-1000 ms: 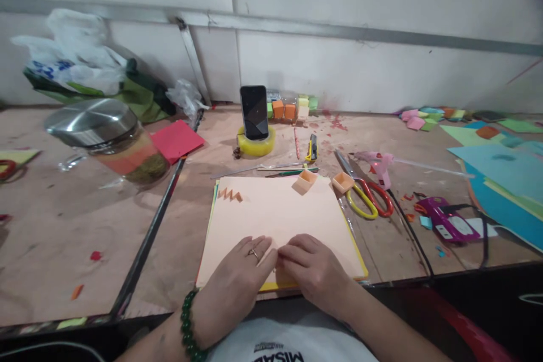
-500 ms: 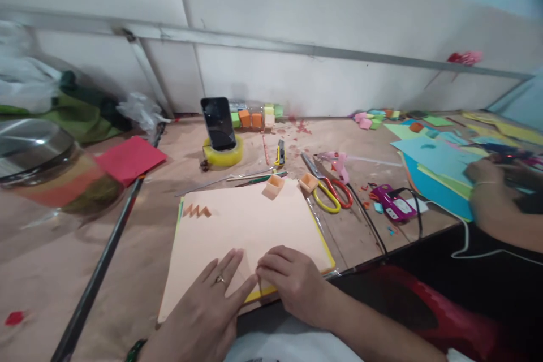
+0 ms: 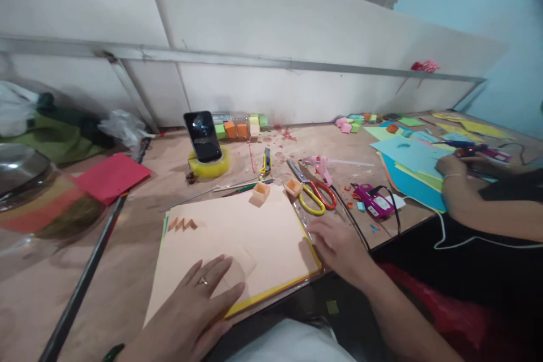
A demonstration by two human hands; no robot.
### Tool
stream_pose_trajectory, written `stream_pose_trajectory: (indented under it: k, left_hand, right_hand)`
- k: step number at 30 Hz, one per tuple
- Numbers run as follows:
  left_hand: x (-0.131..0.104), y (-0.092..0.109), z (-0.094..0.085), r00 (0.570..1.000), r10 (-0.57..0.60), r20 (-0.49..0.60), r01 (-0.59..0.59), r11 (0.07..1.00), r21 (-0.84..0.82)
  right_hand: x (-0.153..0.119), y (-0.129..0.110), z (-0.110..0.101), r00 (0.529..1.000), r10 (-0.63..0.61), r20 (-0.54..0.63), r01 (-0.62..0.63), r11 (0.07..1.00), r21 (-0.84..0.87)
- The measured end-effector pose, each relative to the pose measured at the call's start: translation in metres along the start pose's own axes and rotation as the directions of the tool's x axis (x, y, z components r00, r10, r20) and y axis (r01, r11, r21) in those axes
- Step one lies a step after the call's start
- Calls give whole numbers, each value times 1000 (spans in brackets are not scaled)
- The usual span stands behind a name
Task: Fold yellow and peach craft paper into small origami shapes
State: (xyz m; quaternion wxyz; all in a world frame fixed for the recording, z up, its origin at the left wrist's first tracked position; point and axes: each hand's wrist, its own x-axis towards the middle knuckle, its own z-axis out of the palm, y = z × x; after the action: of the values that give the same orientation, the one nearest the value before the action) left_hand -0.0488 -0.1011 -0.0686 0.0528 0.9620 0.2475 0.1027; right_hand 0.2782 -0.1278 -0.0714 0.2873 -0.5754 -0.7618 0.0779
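**Left hand spread on the peach sheets, right hand at their edge**

The person's left hand (image 3: 203,300) lies palm down on the stack of peach paper sheets (image 3: 216,232), its fingers spread wide. A faint-edged peach paper piece (image 3: 246,263) lies on the stack just beyond and beside those fingertips; its outline is too pale to give its long axis. The right hand (image 3: 333,243) is at the stack's right edge, its fingers close together and bent; whether they hold anything cannot be told.

Two open paper boxes lie ahead: the first box (image 3: 260,193) on the far part of the stack, the second box (image 3: 292,188) by its far right corner, near the scissors. One zigzag paper strip (image 3: 182,225) lies at the far left corner, its long axis running left to right.

One pair of scissors (image 3: 311,192), with one yellow and one red handle loop, points its blades forward and left, the loops toward the right hand. Beyond are one box cutter (image 3: 266,161), one pink glue gun (image 3: 321,168), and one phone (image 3: 202,137) leaning back on one roll of yellow tape (image 3: 210,165). One purple power strip (image 3: 374,202) lies to the right, short of a co-worker's hand (image 3: 452,167) over the coloured sheets (image 3: 413,155).
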Motion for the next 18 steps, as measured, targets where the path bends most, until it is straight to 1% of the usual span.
stream_pose_trajectory:
  k: [1,3,4,6,9,13,15,18]
  left_hand:
    - [2,-1,-2,1000,11,2,-11,1000,-7]
    - [6,-3,-5,1000,16,10,-16,1000,-22]
    - [9,-4,-6,1000,9,26,-8,999,-34]
    - [16,-4,-9,997,-26,78,31,998,-61]
    - [29,-3,-14,982,-84,167,95,994,-59]
    - [43,0,-19,957,-105,272,112,994,-12]
    - [45,0,-19,955,-94,281,98,995,2]
    - [42,-2,-13,968,-64,244,62,998,15]
  right_hand:
    - [0,10,-7,995,88,-46,-91,994,-68]
    - [-3,27,-18,962,251,-106,-268,942,-202]
    - [-4,34,-22,943,314,-115,-333,907,-259]
    - [-8,43,-26,915,388,-111,-402,851,-339]
    - [-11,44,-24,898,434,-70,-427,822,-376]
    - [-9,28,-13,892,448,60,-413,862,-293]
    - [-6,21,-6,902,425,76,-388,875,-289]
    - [-3,18,-2,923,375,84,-337,895,-293]
